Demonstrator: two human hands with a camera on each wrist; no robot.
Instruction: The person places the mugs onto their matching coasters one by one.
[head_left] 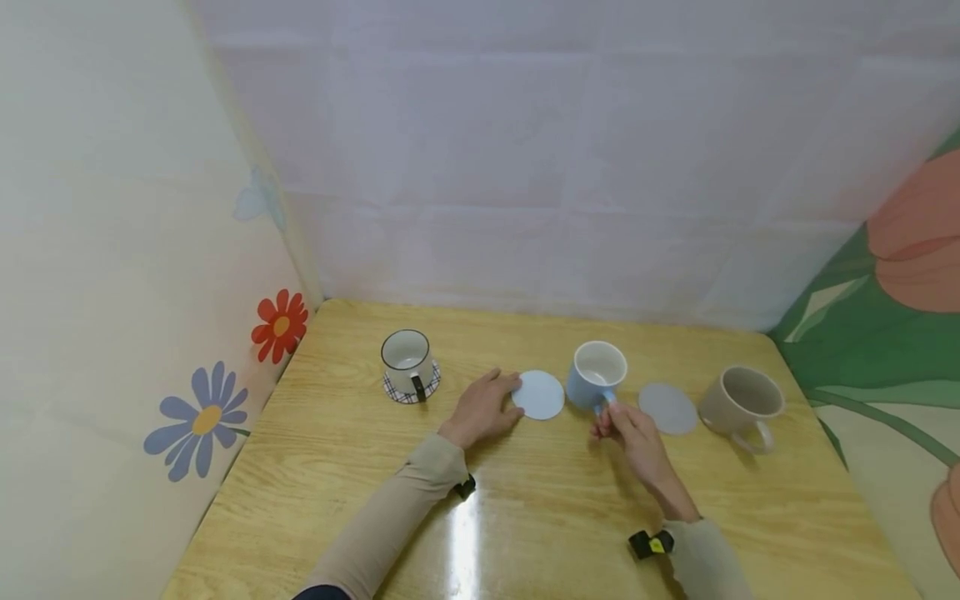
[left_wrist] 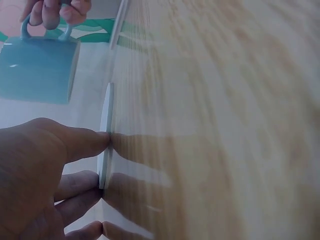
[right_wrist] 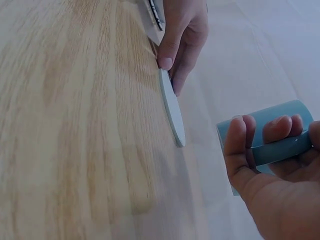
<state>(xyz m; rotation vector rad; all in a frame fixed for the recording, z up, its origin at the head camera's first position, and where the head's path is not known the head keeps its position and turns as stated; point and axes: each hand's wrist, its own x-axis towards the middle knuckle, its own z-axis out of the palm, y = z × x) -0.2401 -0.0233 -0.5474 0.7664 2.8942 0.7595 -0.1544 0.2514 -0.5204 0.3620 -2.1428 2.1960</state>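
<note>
My right hand grips the handle of a light blue mug, fingers curled through it. The mug is upright and raised off the table, just right of a round pale blue coaster. My left hand holds that coaster at its left edge, thumb on the near side and fingers on the far side. In the left wrist view, the thumb and fingertips meet the rim of the coaster, which lies flat on the wood.
A white enamel mug with a dark rim stands on a checked coaster at the left. To the right lie a grey coaster and, beside it, a beige mug on the wooden table. Hanging cloth borders the table's back.
</note>
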